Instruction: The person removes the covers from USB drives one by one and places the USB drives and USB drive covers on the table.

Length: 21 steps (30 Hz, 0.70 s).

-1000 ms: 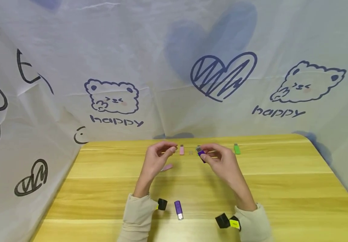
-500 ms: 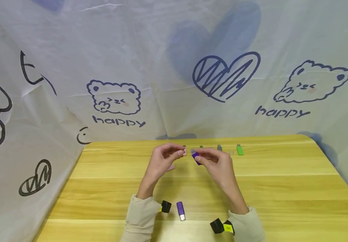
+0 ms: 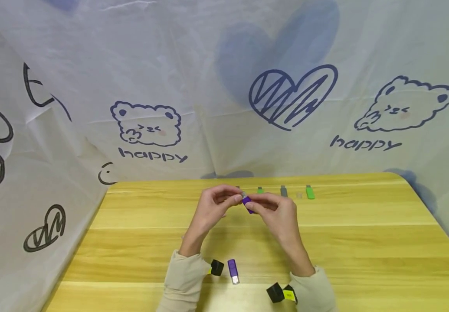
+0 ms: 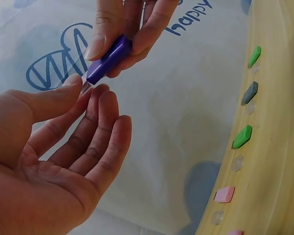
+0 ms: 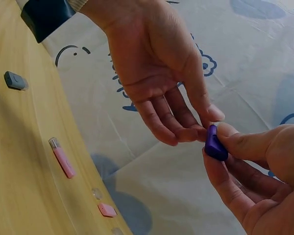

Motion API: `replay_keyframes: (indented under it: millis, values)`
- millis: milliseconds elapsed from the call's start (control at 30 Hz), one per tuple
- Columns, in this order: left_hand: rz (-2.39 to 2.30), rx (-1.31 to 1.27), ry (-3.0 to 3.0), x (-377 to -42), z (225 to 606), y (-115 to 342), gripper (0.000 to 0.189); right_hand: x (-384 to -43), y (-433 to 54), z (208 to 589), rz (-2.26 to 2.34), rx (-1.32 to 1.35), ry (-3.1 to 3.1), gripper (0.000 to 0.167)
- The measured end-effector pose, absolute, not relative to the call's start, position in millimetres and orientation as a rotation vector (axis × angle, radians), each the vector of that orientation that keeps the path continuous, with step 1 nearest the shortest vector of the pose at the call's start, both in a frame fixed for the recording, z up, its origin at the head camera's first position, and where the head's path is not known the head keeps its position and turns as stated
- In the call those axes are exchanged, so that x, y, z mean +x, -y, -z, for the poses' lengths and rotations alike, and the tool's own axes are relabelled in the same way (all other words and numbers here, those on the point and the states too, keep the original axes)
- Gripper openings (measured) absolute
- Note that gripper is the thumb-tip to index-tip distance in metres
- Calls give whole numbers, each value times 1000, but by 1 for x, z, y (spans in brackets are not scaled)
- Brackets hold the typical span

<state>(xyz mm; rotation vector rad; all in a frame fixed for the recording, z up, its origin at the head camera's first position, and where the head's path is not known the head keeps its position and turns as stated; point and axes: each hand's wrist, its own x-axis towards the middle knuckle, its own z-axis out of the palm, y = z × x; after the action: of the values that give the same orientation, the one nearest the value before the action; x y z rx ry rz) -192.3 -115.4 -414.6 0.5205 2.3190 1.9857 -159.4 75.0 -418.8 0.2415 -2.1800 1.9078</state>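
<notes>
Above the table, my right hand [image 3: 276,214] grips a purple USB stick [image 3: 247,206] between thumb and fingers. My left hand [image 3: 214,206] meets it from the other side. In the left wrist view, the left thumb and forefinger pinch the stick's shiny connector end; whether a clear cap is there is hard to tell. The other left fingers are loosely bent. A second purple USB stick [image 3: 233,271] lies on the table between the forearms, its metal plug towards the near edge.
Along the table's back edge lie green [image 3: 310,192], grey [image 3: 284,191] and pink [image 4: 224,194] USB sticks, with small clear caps [image 4: 237,163] between them. Another pink stick [image 5: 62,159] and a grey one [image 5: 14,80] lie nearer. A printed cloth [image 3: 224,147] hangs behind.
My right hand has brought the purple USB stick leftward to my left hand, which has moved slightly right. The fingertips, apart before, now meet at the connector end.
</notes>
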Motion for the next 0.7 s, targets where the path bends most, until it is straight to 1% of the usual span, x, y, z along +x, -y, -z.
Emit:
replay_keyframes:
  millis: [300,700]
  values:
    - [-2074,466,-2262,-191,416,113,15,-160,-72,420,-1830,251,2194,16]
    - [-2048,270,-2307,-188,414,113,19,-162,-74,423,-1751,316,2203,16]
